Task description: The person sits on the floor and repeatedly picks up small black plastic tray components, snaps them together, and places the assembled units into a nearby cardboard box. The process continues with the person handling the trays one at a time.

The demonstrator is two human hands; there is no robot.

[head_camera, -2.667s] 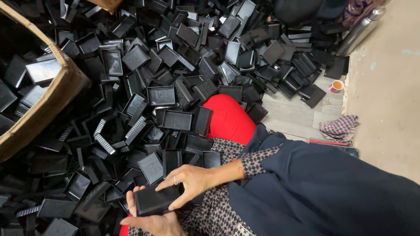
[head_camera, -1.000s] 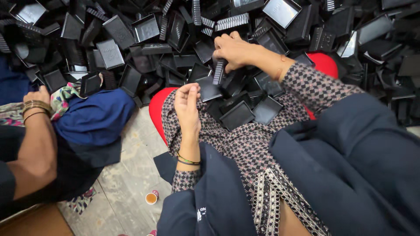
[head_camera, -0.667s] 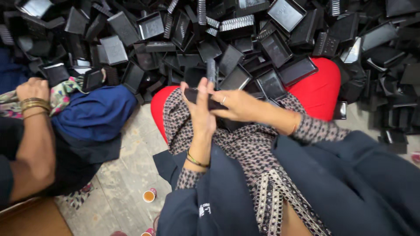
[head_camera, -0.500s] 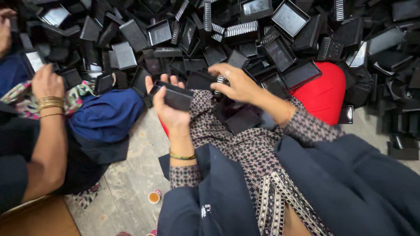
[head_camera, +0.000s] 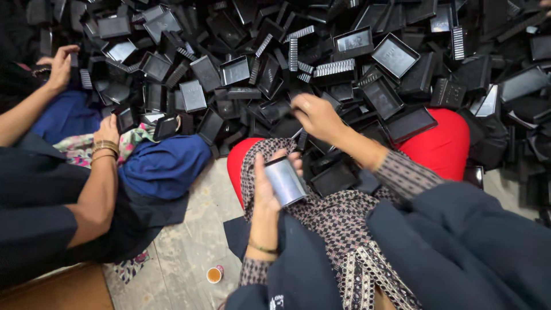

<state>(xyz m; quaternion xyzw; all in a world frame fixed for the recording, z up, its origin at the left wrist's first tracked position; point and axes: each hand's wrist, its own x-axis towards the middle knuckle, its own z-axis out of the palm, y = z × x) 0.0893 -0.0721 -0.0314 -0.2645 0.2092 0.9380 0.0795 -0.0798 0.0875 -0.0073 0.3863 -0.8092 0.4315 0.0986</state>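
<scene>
My left hand (head_camera: 265,189) holds a small dark rectangular box (head_camera: 285,181) above my patterned lap; its flat face catches the light. My right hand (head_camera: 317,116) reaches forward over the heap of black plastic trays and boxes (head_camera: 298,63) and grips a thin dark piece there, partly hidden by blur. Red trouser legs (head_camera: 439,143) show under the pile on either side of my arms.
A person sits at the left with a blue cloth (head_camera: 163,166) on the lap; one hand (head_camera: 107,131) rests by the pile, the other hand (head_camera: 60,68) is among the trays. A small cup (head_camera: 214,274) stands on the stone floor. A brown board (head_camera: 57,290) lies bottom left.
My left hand has lowered toward my lap with the box, now turned so its flat face shows. My right hand has left the box and stretched out onto the pile.
</scene>
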